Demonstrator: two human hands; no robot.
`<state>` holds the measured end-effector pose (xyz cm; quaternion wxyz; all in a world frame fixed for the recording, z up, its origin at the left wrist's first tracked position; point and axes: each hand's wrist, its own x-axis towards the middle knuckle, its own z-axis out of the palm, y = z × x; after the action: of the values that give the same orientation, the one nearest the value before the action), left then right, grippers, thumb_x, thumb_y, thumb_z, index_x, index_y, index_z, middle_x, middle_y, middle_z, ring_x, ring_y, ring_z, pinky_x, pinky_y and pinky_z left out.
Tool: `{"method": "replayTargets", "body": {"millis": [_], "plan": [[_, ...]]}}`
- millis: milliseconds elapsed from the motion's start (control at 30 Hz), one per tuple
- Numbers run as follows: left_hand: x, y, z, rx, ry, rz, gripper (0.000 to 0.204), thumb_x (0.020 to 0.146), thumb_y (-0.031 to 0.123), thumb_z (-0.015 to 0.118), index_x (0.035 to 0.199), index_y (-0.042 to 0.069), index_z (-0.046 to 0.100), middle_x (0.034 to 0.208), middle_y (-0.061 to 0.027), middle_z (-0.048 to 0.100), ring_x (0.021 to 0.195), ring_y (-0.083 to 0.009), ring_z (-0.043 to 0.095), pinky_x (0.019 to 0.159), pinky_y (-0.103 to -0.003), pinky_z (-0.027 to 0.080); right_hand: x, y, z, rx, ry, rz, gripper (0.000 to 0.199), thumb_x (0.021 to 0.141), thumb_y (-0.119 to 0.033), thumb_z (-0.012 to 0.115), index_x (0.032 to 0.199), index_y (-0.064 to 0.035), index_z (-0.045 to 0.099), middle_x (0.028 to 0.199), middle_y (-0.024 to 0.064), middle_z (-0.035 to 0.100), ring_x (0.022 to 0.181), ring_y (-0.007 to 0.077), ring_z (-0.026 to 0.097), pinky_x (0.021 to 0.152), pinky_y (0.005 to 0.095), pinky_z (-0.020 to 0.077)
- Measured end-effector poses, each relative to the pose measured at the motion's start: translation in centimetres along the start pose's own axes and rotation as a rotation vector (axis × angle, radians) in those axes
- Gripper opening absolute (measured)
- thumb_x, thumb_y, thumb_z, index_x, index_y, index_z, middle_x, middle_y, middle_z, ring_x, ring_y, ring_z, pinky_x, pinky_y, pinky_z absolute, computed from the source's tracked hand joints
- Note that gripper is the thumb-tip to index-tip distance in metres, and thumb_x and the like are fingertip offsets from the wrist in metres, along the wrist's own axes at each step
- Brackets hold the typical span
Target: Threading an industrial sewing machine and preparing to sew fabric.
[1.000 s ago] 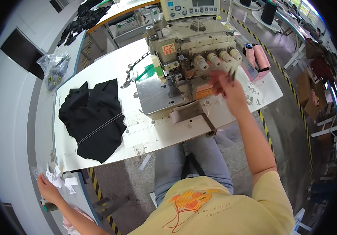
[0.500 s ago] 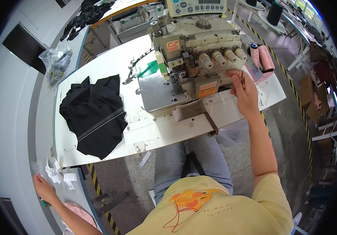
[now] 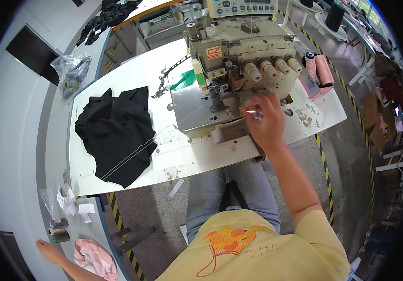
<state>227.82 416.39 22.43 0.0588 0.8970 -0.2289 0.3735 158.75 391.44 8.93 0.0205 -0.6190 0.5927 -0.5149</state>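
Observation:
My right hand [image 3: 267, 121] is closed on a small shiny metal tool [image 3: 255, 113], in front of the lower front of an overlock sewing machine [image 3: 239, 56]. Its exact kind is hard to make out. That hand hides part of the machine's front. Far to the lower left, my left hand [image 3: 50, 253] has its fingers stretched out and holds nothing I can see. Just above it lies a dark thread spool [image 3: 59, 235], apart from the fingers. Black fabric [image 3: 115, 136] lies on the white machine table [image 3: 187, 157], with pale threads running across it toward the machine.
Pink thread cones [image 3: 324, 70] stand in a box at the table's right. White paper pieces [image 3: 86, 209] and pink cloth [image 3: 94, 258] rest on the left side bench. A clear bag of spools [image 3: 72, 77] sits farther up. Striped tape [image 3: 324, 164] marks the floor.
My right hand has moved left and down from the machine's right side, the metal tool still in it. My left hand has drawn down and back, and the dark spool now shows fully.

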Motion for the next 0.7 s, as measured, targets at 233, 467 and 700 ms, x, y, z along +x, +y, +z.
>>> {"method": "replayTargets", "body": {"millis": [233, 467, 700], "plan": [[1.7, -2.0, -1.1, -0.023, 0.051, 0.003, 0.031, 0.094, 0.024, 0.041, 0.115, 0.004, 0.051, 0.11, -0.0135, 0.059, 0.096, -0.0293, 0.059, 0.079, -0.037, 0.047, 1.7, 0.1, 1.9, -0.306, 0.047, -0.147, 0.035, 0.056, -0.006, 0.067, 0.088, -0.0105, 0.056, 0.086, 0.0055, 0.05, 0.074, 0.0258, 0.055, 0.061, 0.0369, 0.045], [-2.1, 11.8, -6.4, -0.68, -0.123, 0.31, 0.023, 0.091, 0.011, 0.049, 0.11, -0.001, 0.054, 0.107, -0.0124, 0.059, 0.093, -0.0206, 0.058, 0.082, -0.028, 0.046, 2.0, 0.2, 0.5, -0.322, 0.098, -0.082, 0.033, 0.056, -0.008, 0.065, 0.088, -0.0118, 0.056, 0.084, 0.0049, 0.05, 0.072, 0.0253, 0.055, 0.06, 0.0362, 0.0444], [-17.3, 32.0, -12.1, -1.171, -0.302, 0.968, 0.021, 0.071, 0.0, 0.066, 0.092, 0.007, 0.065, 0.09, -0.0071, 0.062, 0.082, -0.0207, 0.056, 0.075, -0.031, 0.044, -2.3, -0.9, -0.5, -0.366, 0.071, -0.123, 0.028, 0.058, -0.007, 0.066, 0.084, -0.0122, 0.059, 0.083, 0.004, 0.051, 0.071, 0.0241, 0.054, 0.058, 0.0355, 0.0423]]}}
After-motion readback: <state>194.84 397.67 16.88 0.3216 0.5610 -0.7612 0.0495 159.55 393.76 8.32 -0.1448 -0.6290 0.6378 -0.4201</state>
